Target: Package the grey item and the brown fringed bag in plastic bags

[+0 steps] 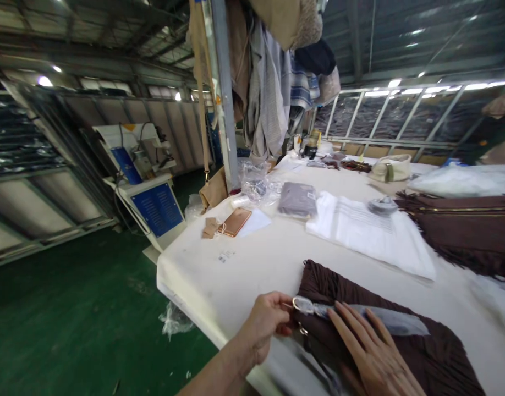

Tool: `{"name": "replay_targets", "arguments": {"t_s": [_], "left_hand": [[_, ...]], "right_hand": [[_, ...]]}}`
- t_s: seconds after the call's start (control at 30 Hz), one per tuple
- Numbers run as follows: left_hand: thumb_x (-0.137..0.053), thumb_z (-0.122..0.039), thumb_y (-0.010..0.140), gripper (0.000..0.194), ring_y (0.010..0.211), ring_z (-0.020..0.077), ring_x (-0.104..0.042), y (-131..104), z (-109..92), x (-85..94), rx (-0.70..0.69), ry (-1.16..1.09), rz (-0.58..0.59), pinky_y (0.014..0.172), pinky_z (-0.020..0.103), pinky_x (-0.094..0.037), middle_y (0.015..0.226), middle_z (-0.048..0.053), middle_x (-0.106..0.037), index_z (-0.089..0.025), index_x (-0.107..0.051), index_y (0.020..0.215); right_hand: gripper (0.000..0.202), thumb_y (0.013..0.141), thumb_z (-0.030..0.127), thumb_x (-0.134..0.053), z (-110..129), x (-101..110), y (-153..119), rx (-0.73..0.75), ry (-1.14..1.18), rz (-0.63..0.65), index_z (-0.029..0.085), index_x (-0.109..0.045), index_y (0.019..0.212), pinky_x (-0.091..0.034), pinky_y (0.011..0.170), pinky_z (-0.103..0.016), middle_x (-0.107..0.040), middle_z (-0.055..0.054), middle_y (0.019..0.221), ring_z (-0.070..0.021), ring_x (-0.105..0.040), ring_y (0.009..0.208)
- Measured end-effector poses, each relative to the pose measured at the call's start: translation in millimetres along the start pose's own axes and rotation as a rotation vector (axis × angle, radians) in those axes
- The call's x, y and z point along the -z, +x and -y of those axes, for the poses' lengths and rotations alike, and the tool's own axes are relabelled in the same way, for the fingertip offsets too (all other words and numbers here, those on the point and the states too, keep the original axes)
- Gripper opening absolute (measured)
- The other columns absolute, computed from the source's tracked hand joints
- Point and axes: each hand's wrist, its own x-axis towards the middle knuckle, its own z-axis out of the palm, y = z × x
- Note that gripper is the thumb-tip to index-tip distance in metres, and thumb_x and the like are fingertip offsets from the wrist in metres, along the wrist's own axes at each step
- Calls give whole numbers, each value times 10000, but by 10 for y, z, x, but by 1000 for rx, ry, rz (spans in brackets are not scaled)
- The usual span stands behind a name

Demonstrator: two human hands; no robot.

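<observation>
- Right hand [374, 352] at bottom centre-right of frame, lying flat with fingers spread on the dark brown fringed fabric bag [401, 341]; pressing, not gripping.
- Left hand [263, 324] at bottom centre, fingertips pinched on the small metal ring [297, 302] at the end of the grey plastic-wrapped strap [384, 320] lying across the bag.
- Bag sits at the near edge of the white cloth-covered table [244, 269], lower right of frame; table corner just left of the left hand.
- Bare table surface above and left of the bag, up to the rose-gold phone [236, 221] at frame centre-left.
- Folded white knit cloth [368, 234] at centre right, well apart from the hands.
- Second brown fringed bag with zip [462, 228] at right edge.
- Green floor [71, 308] open at lower left; blue-panelled machine [153, 206] at centre left.
</observation>
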Motion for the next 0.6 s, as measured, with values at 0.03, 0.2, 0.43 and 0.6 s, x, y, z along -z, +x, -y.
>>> {"name": "replay_targets", "arguments": {"t_s": [0.03,0.2,0.43,0.6], "left_hand": [[-476,-140,422,423,558,99,-536,-5,-3,-11,-4,-78,18,525,218,-376,693,25,-633,-117,-604,825],[-534,-124,411,434,549,110,-538,-22,43,-160,-27,-449,86,502,224,-353,675,25,-622,-114,-585,842],[-561,-177,479,484,717,156,-559,9,155,-442,-117,-575,58,457,212,-402,936,52,-607,-162,-548,963],[-518,-182,485,496,602,133,-570,64,183,-614,-80,-653,13,404,201,-385,918,40,-603,-167,-484,979]], "right_hand": [[665,768,199,-424,-14,-56,-8,-4,-6,-7,87,-260,1403,-181,1072,-424,-593,-131,1209,-233,-537,1113],[668,828,221,-358,-104,-150,-84,-48,-11,-22,116,-125,1446,-399,945,-360,-648,-80,1122,-207,-603,1022],[644,864,193,-355,-210,-146,-173,-139,73,34,197,-98,1454,-537,845,-338,-631,-54,1162,-215,-607,1041],[515,862,271,-445,-300,-106,-252,-331,314,102,250,-360,1370,-499,925,-334,-597,-31,1224,-223,-579,1086]]}}
